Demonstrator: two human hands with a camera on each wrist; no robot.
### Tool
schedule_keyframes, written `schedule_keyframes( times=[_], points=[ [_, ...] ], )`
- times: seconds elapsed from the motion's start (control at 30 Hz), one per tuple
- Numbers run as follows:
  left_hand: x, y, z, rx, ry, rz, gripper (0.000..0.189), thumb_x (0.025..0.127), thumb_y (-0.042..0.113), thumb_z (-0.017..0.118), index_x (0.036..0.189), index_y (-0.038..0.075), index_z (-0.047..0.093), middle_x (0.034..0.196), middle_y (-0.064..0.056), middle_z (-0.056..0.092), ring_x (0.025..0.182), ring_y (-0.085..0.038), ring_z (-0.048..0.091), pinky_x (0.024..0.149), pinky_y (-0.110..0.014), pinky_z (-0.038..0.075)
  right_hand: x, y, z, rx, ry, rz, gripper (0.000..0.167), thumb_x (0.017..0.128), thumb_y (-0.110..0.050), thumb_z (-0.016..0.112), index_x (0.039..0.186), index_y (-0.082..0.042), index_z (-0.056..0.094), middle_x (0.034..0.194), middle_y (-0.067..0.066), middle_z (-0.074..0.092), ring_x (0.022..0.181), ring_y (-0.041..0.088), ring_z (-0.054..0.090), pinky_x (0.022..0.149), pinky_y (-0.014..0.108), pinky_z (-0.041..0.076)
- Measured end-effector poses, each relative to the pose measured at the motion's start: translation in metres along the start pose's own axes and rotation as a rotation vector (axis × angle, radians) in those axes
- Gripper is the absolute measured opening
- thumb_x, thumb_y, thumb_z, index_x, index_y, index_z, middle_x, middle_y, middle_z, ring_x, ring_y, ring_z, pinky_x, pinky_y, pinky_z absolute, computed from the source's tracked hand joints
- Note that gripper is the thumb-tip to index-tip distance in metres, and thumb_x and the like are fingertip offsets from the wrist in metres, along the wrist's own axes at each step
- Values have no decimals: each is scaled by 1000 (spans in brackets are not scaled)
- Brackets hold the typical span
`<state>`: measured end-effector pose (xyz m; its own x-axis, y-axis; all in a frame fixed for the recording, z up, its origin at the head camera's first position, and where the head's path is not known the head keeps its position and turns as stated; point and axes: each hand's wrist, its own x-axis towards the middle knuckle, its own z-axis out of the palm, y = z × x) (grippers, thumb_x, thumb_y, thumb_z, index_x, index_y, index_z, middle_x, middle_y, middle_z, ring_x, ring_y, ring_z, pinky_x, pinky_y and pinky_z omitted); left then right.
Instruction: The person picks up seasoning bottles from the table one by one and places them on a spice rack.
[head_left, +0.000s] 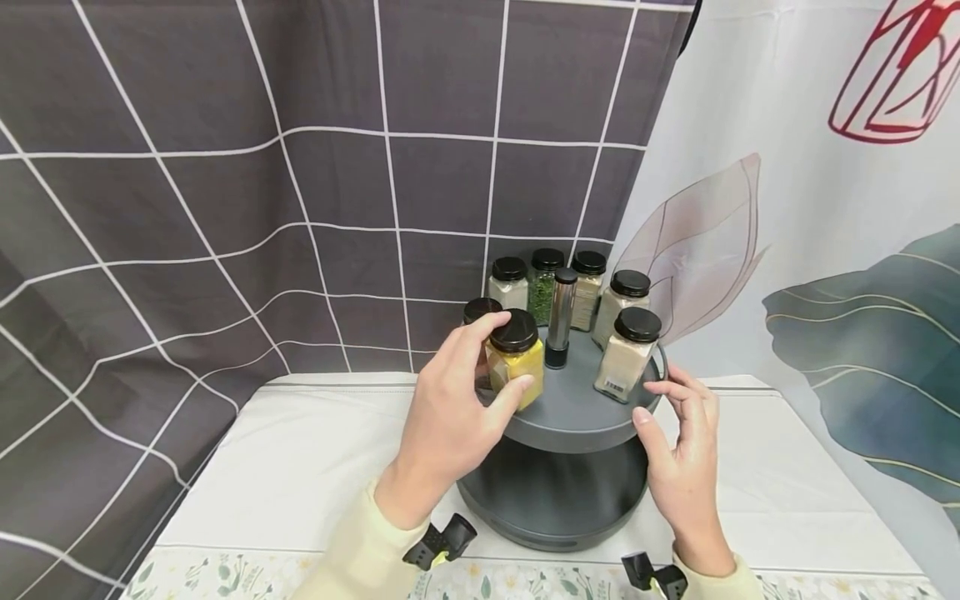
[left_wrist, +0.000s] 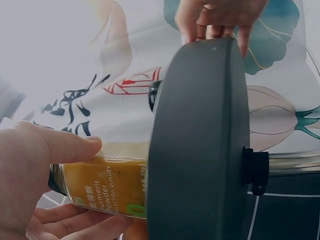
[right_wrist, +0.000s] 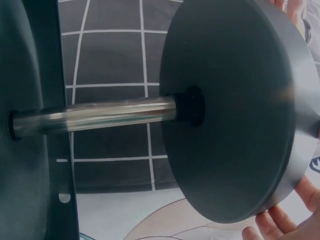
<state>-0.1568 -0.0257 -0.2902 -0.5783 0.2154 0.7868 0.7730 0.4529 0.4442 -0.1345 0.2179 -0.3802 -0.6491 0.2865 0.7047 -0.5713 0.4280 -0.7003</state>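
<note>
In the head view my left hand holds a square jar of yellow powder with a black lid, thumb and fingers on opposite sides. Its label reads "Turmeric Powder" in the left wrist view, where the jar stands with its base against the upper tier. That tier belongs to a dark grey two-tier rack with a metal pole. With bent fingers and thumb, my right hand grips the upper tier's right rim. Part of its grip is hidden.
On the upper tier, a pale powder jar, a green herb jar and several others stand around the central post. The lower tier sits on a white-covered table. A grey grid-patterned curtain hangs behind.
</note>
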Motion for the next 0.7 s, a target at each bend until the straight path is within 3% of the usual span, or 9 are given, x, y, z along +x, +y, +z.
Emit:
schedule_keyframes(
  times=[0.37,0.6,0.7],
  points=[
    [-4,-4,10,90,-25,17,59,83,16,83,135,8,56,120,-6,64,86,-13,62,75,-26,56,-1,-2,0,-46,25,28,28,84,3,68,111,8,63,140,15,42,134,17,37,111,21,31],
    [-7,-8,15,128,-29,31,60,83,18,83,135,9,55,123,-7,64,109,-17,64,89,-34,57,-1,-3,0,-54,26,37,28,84,2,69,111,7,63,140,13,42,133,17,37,111,21,32],
    [-9,-10,17,125,-36,29,60,83,19,83,135,9,56,122,-7,64,106,-17,64,84,-33,58,-1,-2,1,-56,27,40,28,84,2,69,111,7,63,140,13,42,133,17,36,111,21,31]
  ],
)
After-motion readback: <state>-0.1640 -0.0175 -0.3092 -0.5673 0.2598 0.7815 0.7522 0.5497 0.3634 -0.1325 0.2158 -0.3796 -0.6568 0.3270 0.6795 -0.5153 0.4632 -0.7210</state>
